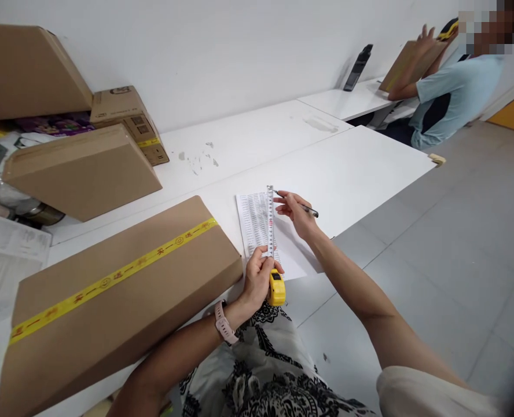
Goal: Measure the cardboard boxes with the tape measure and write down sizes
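Note:
My left hand (259,277) is closed on a yellow tape measure (276,288) at the table's front edge. Its metal blade (270,223) is pulled out and lies away from me over a printed sheet (254,223). Between the fingers of my right hand (298,215) is a dark pen (309,211), its tip close to the blade's far end. A second, mostly blank sheet (295,263) spreads under my right wrist. To the left of my left hand lies a large cardboard box (153,289) sealed with yellow printed tape.
More cardboard boxes (87,168) and clutter fill the left side by the wall. A dark bottle (358,68) stands on the table (339,168) at the back right. Beyond it sits a person (456,98) handling another box (408,63).

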